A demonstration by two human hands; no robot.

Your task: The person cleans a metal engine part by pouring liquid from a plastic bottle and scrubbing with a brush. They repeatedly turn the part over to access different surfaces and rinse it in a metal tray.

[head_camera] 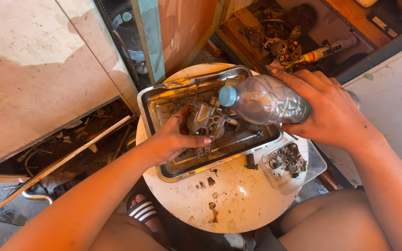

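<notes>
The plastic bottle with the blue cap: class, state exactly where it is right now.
In the head view, the plastic bottle lies tilted in the right hand, its cap over the metal tray, just right of the metal part held by the left hand.

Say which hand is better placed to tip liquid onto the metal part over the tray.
Right. The right hand already holds the plastic bottle sideways, its blue cap just above the metal part. The left hand is busy holding that part over the metal tray.
</notes>
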